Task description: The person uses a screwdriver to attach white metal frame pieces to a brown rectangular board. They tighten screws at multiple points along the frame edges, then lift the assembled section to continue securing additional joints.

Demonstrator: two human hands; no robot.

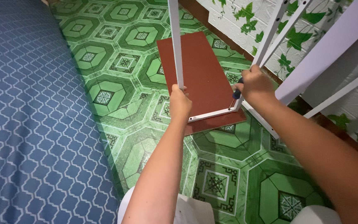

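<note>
The white metal frame [212, 114] is held low over the green patterned floor [154, 137], its bottom bar lying across the near edge of a reddish-brown board [201, 79] that rests flat on that floor. One upright tube of the frame is gripped by the left hand [180, 101], fingers wrapped closed around it just above the corner joint. A screwdriver [233, 98] with a dark blue handle is held in the right hand [254, 85], fingers closed on the handle, and its tip is set at the corner where the bottom bar meets the other upright.

For the step in hand to go well, the tool is best kept in line with the screw, with steady pressure along its shaft, while the upright is braced firmly so the joint is not twisted. Whether the tip is fully seated in the screw head cannot be told.

Room is limited on the right: further white bars [336, 39] lean close against the wall with the leaf pattern [245, 18], just beyond the right hand. On the left, open floor lies between the board and the edge of the blue patterned mattress [30, 116], which gives free space for the left elbow.
</note>
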